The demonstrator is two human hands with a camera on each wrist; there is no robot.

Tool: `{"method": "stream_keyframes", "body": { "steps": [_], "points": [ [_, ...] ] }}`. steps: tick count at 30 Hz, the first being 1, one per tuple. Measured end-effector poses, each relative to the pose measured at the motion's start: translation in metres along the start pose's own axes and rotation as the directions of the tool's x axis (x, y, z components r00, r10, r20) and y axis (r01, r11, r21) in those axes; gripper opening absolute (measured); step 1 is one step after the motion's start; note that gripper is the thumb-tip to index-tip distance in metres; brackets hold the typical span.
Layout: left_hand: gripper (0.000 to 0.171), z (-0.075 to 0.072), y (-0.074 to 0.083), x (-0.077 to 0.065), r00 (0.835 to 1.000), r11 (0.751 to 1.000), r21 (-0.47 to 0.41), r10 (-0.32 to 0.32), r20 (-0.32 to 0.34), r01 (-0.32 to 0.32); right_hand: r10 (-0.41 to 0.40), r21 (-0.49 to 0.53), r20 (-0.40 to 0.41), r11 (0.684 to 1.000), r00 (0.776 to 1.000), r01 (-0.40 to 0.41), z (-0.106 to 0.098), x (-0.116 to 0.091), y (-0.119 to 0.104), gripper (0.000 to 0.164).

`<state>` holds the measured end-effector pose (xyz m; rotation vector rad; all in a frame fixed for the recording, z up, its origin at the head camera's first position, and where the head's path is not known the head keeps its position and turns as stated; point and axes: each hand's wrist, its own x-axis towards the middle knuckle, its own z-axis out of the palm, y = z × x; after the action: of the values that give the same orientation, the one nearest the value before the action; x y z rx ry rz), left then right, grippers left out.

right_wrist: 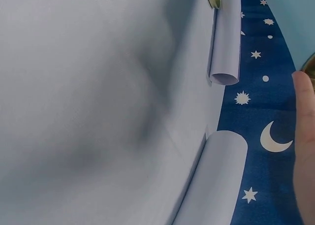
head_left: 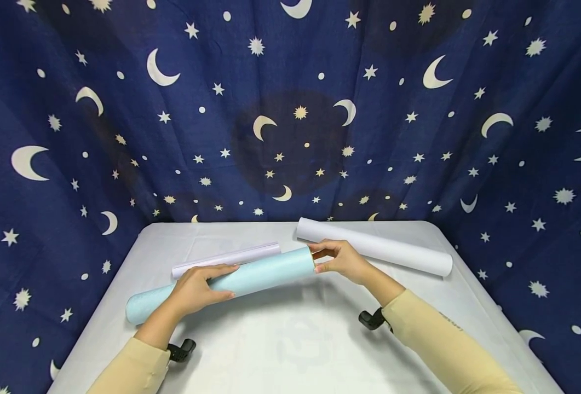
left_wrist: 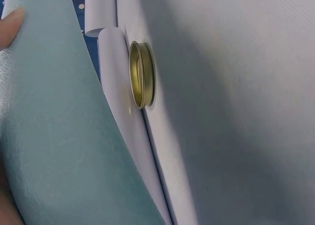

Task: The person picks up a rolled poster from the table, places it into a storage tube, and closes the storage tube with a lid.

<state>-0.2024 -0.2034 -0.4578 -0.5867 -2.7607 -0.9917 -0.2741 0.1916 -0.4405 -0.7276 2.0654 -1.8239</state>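
A long light blue tube (head_left: pixel 270 269) is held at a slant over the white table, its right end higher. My left hand (head_left: pixel 196 287) grips it around the middle, with the thumb on the near side and the fingers over the top. At the gold-edged right end, my right hand (head_left: pixel 340 261) holds the rim between thumb and bent fingers. A gold metal cap (left_wrist: pixel 142 75) lies beyond the tube in the left wrist view; the tube hides it from the head view.
Behind the tube lies a thin white paper roll (head_left: pixel 226 259). A thicker white roll (head_left: pixel 384 248) lies at the back right. The white table (head_left: pixel 290 350) meets a dark blue curtain (head_left: pixel 290 137) with moons and stars.
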Motion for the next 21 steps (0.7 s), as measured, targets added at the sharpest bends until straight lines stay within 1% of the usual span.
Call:
{"method": "stream_keyframes", "body": {
  "steps": [6, 12, 17, 21],
  "points": [
    [0.061, 0.0008, -0.0007, 0.0007, 1.0, 1.0, -0.001, 0.003, -0.009, -0.003, -0.01, -0.017, -0.003, 1.0, 1.0, 0.01, 0.0, -0.0002, 0.0008, 0.064],
    [0.061, 0.0021, 0.0004, 0.0024, 1.0, 1.0, -0.006, 0.009, -0.006, -0.009, -0.01, -0.041, 0.0, 0.999, 1.0, 0.01, -0.0002, -0.0049, 0.001, 0.064],
    [0.062, 0.003, -0.0008, 0.0013, 1.0, 1.0, 0.003, -0.017, -0.005, 0.017, -0.027, -0.1, 0.034, 0.995, 0.999, 0.03, -0.0017, -0.0063, -0.0009, 0.065],
    [0.063, 0.0039, -0.0023, -0.0001, 0.999, 0.999, 0.01, -0.032, -0.013, 0.032, -0.036, -0.091, 0.063, 0.995, 0.997, 0.042, -0.0029, -0.0056, 0.0003, 0.063]
  ]
}}
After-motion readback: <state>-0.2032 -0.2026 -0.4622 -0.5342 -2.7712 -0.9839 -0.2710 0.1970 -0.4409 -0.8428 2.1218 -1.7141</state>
